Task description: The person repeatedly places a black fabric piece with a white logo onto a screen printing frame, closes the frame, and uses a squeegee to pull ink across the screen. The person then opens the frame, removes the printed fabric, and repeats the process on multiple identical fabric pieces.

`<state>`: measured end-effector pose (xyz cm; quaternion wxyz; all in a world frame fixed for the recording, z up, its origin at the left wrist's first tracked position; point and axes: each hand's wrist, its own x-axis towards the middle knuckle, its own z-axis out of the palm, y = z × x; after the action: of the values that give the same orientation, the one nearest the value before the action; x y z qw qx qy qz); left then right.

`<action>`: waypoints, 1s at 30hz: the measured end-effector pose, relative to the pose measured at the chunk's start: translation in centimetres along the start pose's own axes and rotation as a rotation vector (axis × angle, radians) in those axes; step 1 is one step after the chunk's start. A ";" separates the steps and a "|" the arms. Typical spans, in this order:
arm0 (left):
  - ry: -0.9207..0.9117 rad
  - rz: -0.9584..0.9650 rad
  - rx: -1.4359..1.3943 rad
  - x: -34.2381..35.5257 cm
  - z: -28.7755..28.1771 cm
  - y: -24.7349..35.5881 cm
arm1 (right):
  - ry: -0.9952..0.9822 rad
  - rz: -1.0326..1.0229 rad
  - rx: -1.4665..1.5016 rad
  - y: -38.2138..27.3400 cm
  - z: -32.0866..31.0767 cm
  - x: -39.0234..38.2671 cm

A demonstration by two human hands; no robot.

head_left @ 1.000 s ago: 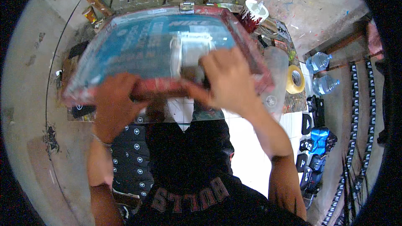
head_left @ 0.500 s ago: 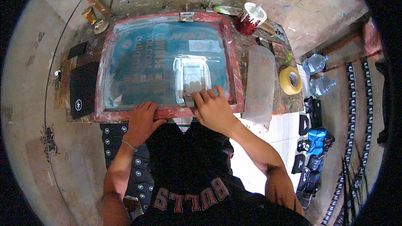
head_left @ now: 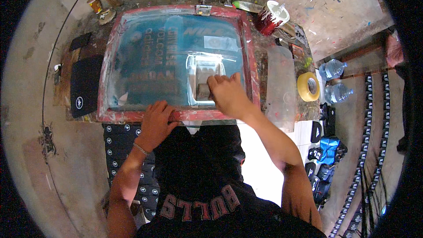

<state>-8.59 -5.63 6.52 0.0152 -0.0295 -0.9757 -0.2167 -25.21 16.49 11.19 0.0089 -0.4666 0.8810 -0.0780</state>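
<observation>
A screen printing frame with red, paint-smeared wood and blue mesh lies on the table before me. My right hand is closed on a small greyish squeegee, which rests on the mesh. The squeegee is inside a bright, white-bordered rectangle at the mesh's near right; its grip is partly hidden by my fingers. At the frame's near rim, my left hand lies with fingers stretched over the wood and thumb apart. A metal hinge sits on the far rim.
Right of the frame lie a translucent sheet and a yellow tape roll. Behind them stands a red paint can with white drips. A black fabric piece is at the left. Two plastic bottles stand beyond the table's right side.
My right hand has moved the squeegee from beside the near rim farther up the mesh. The left hand stays at the near rim. The whole view has shifted slightly.
</observation>
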 end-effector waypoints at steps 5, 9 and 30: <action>0.034 0.025 -0.015 0.2 0.3 -0.4 | 0.232 0.017 -0.156 -0.3 2.7 0.7; -0.042 -0.013 -0.028 0.3 0.2 -0.5 | 0.358 0.023 -0.232 3.1 3.5 5.0; 0.022 -0.007 -0.007 -0.3 0.5 -0.3 | 0.157 0.021 -0.112 -1.3 2.2 -0.9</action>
<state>-8.29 -5.66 5.93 0.0252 -0.0239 -0.9748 -0.2206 -23.44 16.29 9.11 -0.0852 -0.4495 0.8868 -0.0649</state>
